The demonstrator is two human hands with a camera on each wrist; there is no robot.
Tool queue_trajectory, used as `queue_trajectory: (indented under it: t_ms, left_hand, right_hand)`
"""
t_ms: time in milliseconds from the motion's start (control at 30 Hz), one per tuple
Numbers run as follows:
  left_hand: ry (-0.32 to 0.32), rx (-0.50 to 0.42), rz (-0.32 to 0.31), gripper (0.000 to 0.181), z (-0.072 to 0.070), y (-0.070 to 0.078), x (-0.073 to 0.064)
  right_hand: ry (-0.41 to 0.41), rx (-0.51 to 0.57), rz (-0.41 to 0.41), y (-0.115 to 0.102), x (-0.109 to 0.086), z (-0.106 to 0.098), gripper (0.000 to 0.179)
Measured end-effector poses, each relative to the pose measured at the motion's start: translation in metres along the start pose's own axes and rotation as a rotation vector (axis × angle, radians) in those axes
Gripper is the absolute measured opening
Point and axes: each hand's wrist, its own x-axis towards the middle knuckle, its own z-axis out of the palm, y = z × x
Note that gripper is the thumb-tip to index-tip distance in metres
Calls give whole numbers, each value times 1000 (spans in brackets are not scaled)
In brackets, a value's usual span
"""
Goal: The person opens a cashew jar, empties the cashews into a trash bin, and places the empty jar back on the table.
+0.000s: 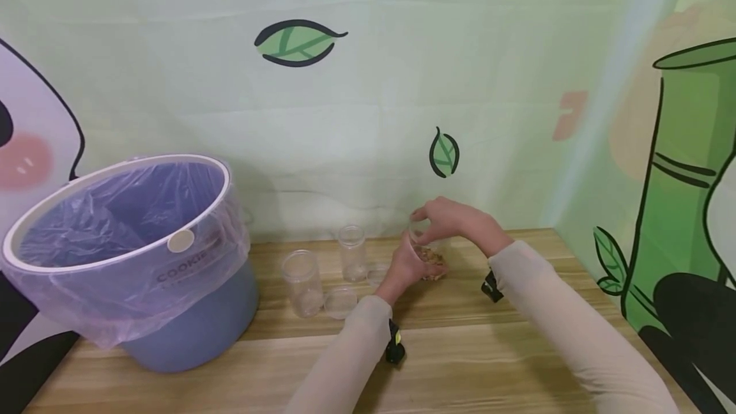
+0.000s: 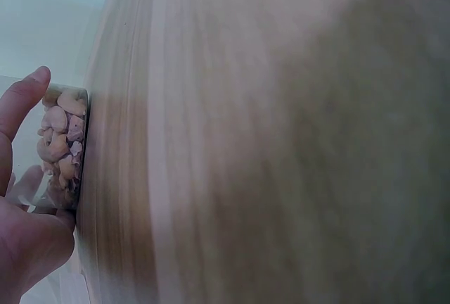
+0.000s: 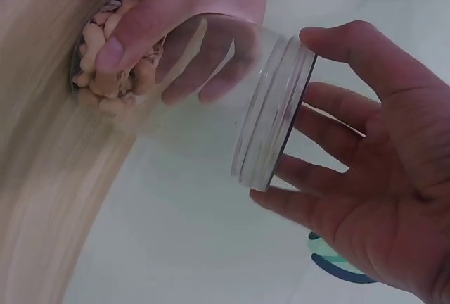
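A clear plastic jar (image 3: pixel 190 124) with cashews (image 3: pixel 105 84) in its bottom part stands upright on the wooden table. My left hand (image 1: pixel 404 267) grips the jar low on its side, thumb across the front and fingers round the far side. Over the top, my right hand (image 1: pixel 447 217) holds the clear screw lid (image 3: pixel 275 114) by its edge. In the right wrist view the thumb and fingers spread to opposite sides of that lid, which sits at the jar's mouth. The left wrist view shows the cashews (image 2: pixel 60 135) close above the jar's base.
Left of my hands stand two clear jars, a nearer one (image 1: pixel 301 286) and a farther one (image 1: pixel 352 254). Clear round lids (image 1: pixel 341 303) lie beside them. A blue bin (image 1: pixel 195 328) lined with a plastic bag occupies the table's left side. A printed cloth backdrop (image 1: pixel 374 114) rises behind.
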Motion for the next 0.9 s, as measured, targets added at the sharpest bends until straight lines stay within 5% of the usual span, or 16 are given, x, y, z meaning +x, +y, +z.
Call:
queue_trajectory:
  t_ms: [267,400,600,900]
  left_hand:
    - [-1,18,-52,107,0,-3,3]
    - [1,8,-32,109,0,-3,3]
    - [6,23,-50,106,2,-5,5]
    - [1,-16,-79,97,2,-4,3]
  right_hand:
    - [117,48,74,-8,4,13,56]
    - [168,47,198,-15,7,16,60]
    - [154,45,353,-22,6,16,35]
    - [119,4,211,-15,7,14,42]
